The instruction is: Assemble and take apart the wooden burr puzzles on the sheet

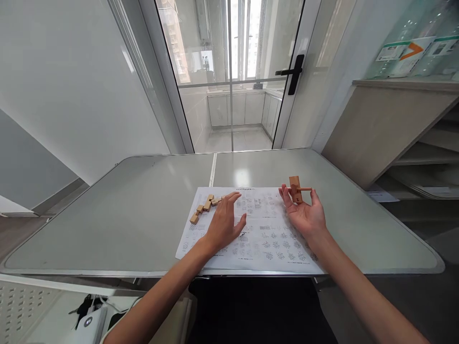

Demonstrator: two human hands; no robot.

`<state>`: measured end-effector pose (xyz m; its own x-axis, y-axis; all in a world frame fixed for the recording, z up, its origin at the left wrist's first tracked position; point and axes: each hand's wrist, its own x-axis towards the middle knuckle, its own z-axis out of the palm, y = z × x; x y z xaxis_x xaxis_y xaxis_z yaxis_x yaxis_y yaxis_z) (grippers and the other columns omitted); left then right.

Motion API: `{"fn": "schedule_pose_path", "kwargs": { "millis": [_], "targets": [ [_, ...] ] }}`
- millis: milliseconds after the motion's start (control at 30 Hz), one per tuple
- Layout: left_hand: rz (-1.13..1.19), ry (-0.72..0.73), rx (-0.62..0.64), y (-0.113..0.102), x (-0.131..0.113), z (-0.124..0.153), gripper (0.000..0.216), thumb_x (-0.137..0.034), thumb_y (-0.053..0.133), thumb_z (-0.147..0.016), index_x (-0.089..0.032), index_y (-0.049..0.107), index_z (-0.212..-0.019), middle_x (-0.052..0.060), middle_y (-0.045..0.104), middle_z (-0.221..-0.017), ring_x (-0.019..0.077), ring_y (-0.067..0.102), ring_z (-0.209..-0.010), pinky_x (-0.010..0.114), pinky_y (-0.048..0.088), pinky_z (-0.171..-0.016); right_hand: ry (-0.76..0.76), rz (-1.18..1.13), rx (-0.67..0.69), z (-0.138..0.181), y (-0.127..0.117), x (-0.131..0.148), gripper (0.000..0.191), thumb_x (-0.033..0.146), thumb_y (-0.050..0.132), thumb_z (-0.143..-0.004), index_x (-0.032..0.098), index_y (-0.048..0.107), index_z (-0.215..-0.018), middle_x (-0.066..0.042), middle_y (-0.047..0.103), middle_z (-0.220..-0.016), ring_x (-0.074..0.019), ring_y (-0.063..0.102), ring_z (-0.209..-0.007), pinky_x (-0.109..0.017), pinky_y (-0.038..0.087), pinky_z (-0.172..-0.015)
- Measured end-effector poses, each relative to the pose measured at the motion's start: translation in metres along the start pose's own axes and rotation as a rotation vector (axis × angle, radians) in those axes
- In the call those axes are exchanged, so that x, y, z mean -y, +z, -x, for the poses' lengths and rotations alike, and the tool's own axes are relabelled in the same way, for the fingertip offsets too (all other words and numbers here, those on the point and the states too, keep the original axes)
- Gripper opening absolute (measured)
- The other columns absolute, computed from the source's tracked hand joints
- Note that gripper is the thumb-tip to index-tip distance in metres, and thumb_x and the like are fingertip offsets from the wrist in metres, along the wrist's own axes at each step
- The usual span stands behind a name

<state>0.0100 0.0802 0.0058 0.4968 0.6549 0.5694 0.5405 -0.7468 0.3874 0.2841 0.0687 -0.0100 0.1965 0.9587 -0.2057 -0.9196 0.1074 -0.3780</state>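
My right hand is turned palm up at the right side of the printed sheet. Between its thumb and fingers it grips wooden puzzle pieces: an upright notched block, marked near its lower end, with a thin stick crossing it sideways. My left hand hovers above the sheet with the fingers stretched out and the thumb apart, holding nothing. Just left of its fingers, several small light wooden puzzle pieces lie in a slanting row; the hand partly hides the row's right end.
The white sheet, printed with small diagrams, lies on a grey-green table. A glass door stands behind the table. At the right is a wooden shelf unit with plastic bottles on top. A white device sits at lower left.
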Motion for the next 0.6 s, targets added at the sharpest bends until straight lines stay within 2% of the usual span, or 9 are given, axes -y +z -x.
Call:
{"fn": "schedule_pose_path", "kwargs": {
  "millis": [167,367,500,600],
  "targets": [
    [0.006,-0.015,0.047,0.000,0.002,0.001,0.057,-0.024,0.058,-0.099,-0.026,0.032,-0.150,0.016,0.049,-0.150,0.0321,0.055,-0.137,0.052,0.055,-0.107,0.035,-0.013,-0.077,-0.003,-0.003,0.001,0.021,0.037,0.048,-0.105,0.023,0.063,-0.110,-0.013,0.070,-0.124,-0.0228,0.074,-0.117,-0.035,0.073,-0.078],
    [-0.015,0.006,0.037,-0.001,0.001,0.001,0.054,-0.023,0.058,-0.098,-0.025,0.036,-0.147,0.015,0.052,-0.145,0.0317,0.057,-0.133,0.053,0.053,-0.108,0.076,-0.028,-0.107,-0.003,-0.005,-0.002,0.016,0.033,0.056,-0.100,0.023,0.059,-0.112,-0.014,0.066,-0.125,-0.0191,0.077,-0.096,-0.028,0.072,-0.070],
    [-0.126,-0.049,-0.032,-0.001,0.005,0.000,0.048,-0.021,0.059,-0.096,-0.023,0.042,-0.141,0.017,0.053,-0.145,0.0345,0.053,-0.134,0.057,0.047,-0.110,0.090,0.026,-0.065,-0.001,-0.003,-0.004,0.015,0.027,0.062,-0.093,0.024,0.058,-0.108,-0.008,0.069,-0.108,-0.0164,0.073,-0.080,-0.026,0.070,-0.061],
    [-0.250,-0.129,-0.096,-0.003,0.012,-0.001,0.047,-0.021,0.061,-0.093,-0.023,0.046,-0.137,0.019,0.049,-0.149,0.0398,0.046,-0.141,0.062,0.042,-0.111,0.104,0.092,0.003,0.001,-0.001,-0.004,0.013,0.026,0.065,-0.090,0.024,0.058,-0.101,-0.003,0.066,-0.089,-0.0116,0.063,-0.064,-0.020,0.063,-0.052]
  ]
}}
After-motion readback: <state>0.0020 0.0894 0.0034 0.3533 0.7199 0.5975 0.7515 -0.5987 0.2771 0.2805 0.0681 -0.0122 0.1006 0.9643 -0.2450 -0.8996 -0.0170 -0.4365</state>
